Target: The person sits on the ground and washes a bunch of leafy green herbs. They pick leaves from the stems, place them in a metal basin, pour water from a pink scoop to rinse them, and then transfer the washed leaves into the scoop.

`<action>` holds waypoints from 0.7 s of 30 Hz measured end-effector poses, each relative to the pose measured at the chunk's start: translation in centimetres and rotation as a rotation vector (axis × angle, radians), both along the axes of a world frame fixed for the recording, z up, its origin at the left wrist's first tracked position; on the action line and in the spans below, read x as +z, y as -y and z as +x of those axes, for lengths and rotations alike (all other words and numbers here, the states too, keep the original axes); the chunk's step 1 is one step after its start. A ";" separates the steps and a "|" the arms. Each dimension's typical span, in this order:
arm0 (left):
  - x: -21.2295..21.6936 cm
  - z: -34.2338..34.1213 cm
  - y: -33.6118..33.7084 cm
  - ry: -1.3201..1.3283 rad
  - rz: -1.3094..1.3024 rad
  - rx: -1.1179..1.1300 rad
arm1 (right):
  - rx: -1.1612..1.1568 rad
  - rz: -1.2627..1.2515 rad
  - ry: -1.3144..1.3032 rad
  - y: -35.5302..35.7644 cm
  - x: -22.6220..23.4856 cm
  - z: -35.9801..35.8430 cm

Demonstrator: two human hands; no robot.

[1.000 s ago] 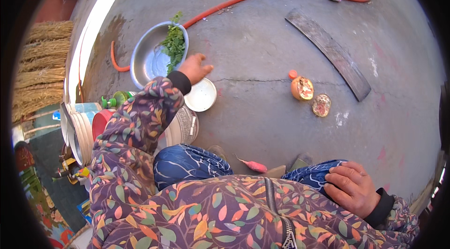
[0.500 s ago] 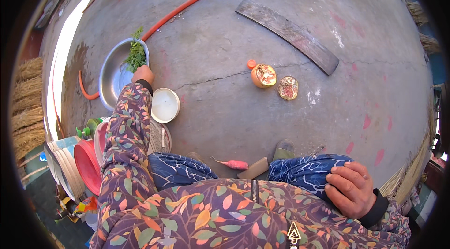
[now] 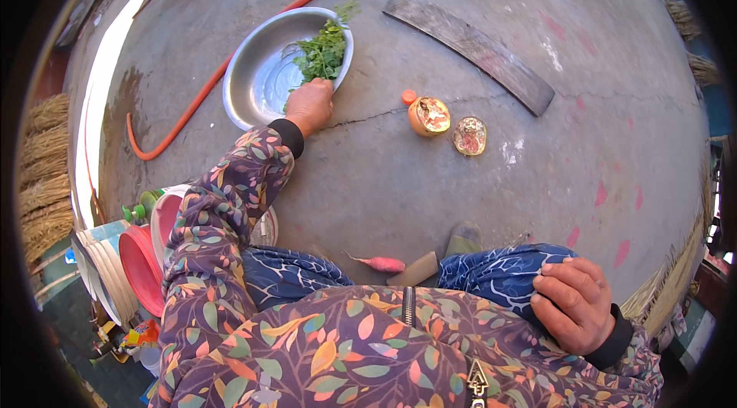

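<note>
My left hand (image 3: 310,103) reaches forward and grips the near rim of a round metal basin (image 3: 261,74) on the concrete ground. A bunch of green leafy herbs (image 3: 322,51) lies in the basin, just beyond my fingers. My right hand (image 3: 573,303) rests on my right knee, fingers curled on the blue patterned trousers and holding no object. A pomegranate cut in two lies to the right of the basin: the larger half (image 3: 428,115) and the smaller half (image 3: 470,135), cut faces up. An orange cap-like piece (image 3: 409,96) sits beside the larger half.
An orange hose (image 3: 230,62) curves past the basin toward the top. A weathered wooden plank (image 3: 472,47) lies beyond the fruit. A pink radish (image 3: 381,264) lies by my knees. Stacked red and white basins (image 3: 130,266) stand at my left. Straw bundles (image 3: 42,178) line the far left.
My view has tilted, so the basin now sits nearer the middle. My left hand has stayed at the basin and is now on its rim; the white dish is now hidden. My right hand stays on my knee.
</note>
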State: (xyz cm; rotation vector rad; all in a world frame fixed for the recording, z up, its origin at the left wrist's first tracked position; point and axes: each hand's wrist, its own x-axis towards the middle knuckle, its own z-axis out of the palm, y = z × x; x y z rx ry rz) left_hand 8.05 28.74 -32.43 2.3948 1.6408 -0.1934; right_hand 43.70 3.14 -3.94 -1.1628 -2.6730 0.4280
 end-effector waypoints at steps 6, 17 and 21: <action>1.1 2.3 5.0 0.043 -0.031 -0.274 | -0.007 0.030 -0.022 0.3 -0.2 -0.1; 2.4 0.6 11.9 0.126 -0.213 -0.543 | 0.007 -0.304 -0.157 -1.8 -0.5 0.1; 2.7 0.3 14.0 0.207 -0.296 -0.702 | -0.107 -0.995 -0.373 -5.8 -2.4 0.8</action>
